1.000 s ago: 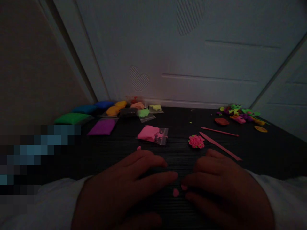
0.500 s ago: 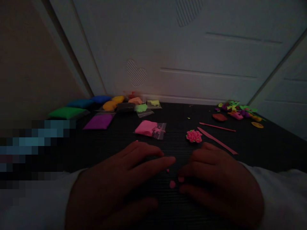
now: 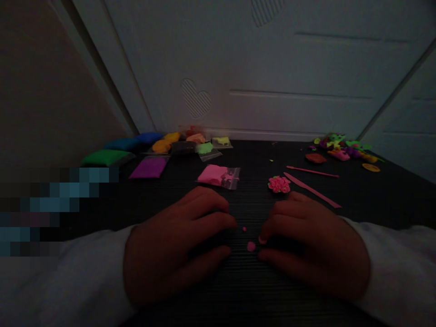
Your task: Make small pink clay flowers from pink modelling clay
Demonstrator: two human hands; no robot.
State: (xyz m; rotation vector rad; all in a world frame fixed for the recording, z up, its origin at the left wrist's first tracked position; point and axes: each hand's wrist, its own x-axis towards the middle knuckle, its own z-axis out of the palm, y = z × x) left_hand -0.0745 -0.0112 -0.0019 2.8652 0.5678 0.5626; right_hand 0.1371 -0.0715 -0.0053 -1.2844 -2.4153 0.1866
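My left hand (image 3: pixel 180 240) rests over the dark table with thumb and forefinger apart and nothing between them. Opposite it, my right hand (image 3: pixel 313 245) has its fingers curled, and a small pink clay piece (image 3: pixel 262 240) sits at the tips of forefinger and thumb. Between the hands lie a flat round pink clay piece (image 3: pixel 251 246) and a tiny pink clay ball (image 3: pixel 244 229). Just beyond the right hand is a cluster of pink clay petals (image 3: pixel 279 184) with bits of green. The room is dim, so fine detail is lost.
A pink clay packet (image 3: pixel 214 175) lies ahead. Beyond the right hand are a pink modelling knife (image 3: pixel 311 190) and a thin pink stick tool (image 3: pixel 312 171). Clay packs, including a purple one (image 3: pixel 150 167), stand back left. Colourful clay shapes (image 3: pixel 340 147) are heaped back right.
My left hand has drawn its forefinger back and brought its thumb nearer to it. The right hand keeps its clay piece at its fingertips. The view has shifted slightly.
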